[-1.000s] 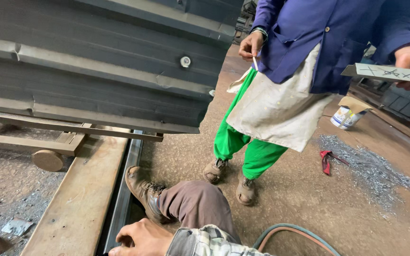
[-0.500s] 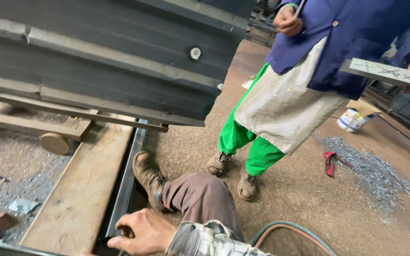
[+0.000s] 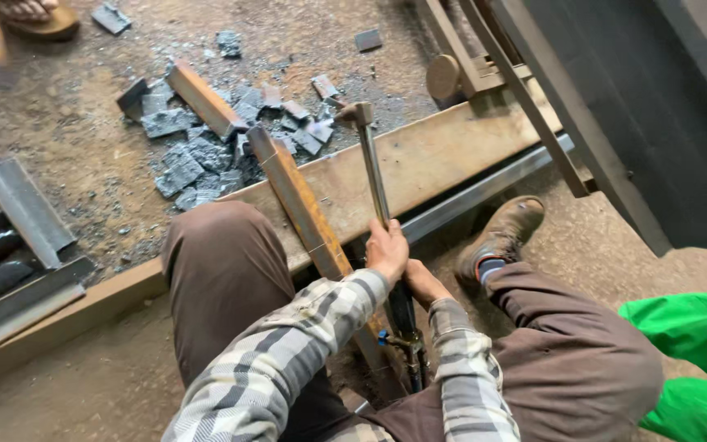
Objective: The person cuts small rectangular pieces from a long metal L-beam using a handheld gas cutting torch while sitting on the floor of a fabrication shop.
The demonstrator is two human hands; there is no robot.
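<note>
Both hands clamp one tool: the left hand (image 3: 388, 250) wraps the long metal cutting torch (image 3: 376, 176) mid-shaft, and the right hand (image 3: 424, 282) closes on it just below, near the valves. The torch's bent tip points to twelve o'clock, over the long rusty steel beam (image 3: 419, 168) lying across the floor. At eleven o'clock of the grip a rusty narrow steel bar (image 3: 300, 205) leans over the beam. A second ago the left hand rested flat on the ground and the view faced a standing co-worker; now the view looks down with the torch taken up. Grey scrap offcuts (image 3: 198, 147) lie beyond.
</note>
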